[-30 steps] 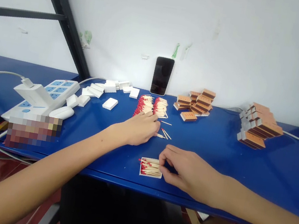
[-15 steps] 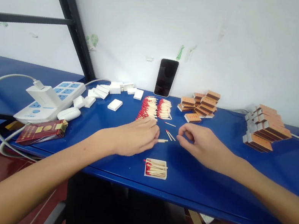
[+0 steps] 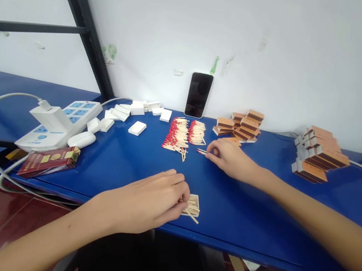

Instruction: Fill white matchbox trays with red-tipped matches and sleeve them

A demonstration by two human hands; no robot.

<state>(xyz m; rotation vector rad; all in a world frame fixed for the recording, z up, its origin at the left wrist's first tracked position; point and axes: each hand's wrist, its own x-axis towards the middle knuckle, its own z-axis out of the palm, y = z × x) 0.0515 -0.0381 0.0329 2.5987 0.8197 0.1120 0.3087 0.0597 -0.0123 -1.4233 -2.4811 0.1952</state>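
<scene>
My left hand (image 3: 156,196) is closed over the left part of a small white matchbox tray (image 3: 198,208) near the table's front edge. Pale match ends (image 3: 192,217) stick out from its fingertips, one slanting over the tray's front rim; their heads are hidden behind the fingers. Farther back, my right hand (image 3: 231,158) pinches a few matches (image 3: 201,151), their red heads pointing left. Left of that hand lie two piles of red-headed matches: a larger one (image 3: 177,135) and a smaller one (image 3: 197,132).
A phone (image 3: 198,95) leans against the wall. Orange-brown matchboxes (image 3: 249,126) lie behind my right hand, with another stack (image 3: 321,153) farther right. White trays (image 3: 137,128), a power strip (image 3: 81,113), a white oval case (image 3: 81,139) and a dark red packet (image 3: 50,161) occupy the left side.
My left hand has come down from the piles to the tray with matches. My right hand has shifted back and left and has taken hold of the loose matches.
</scene>
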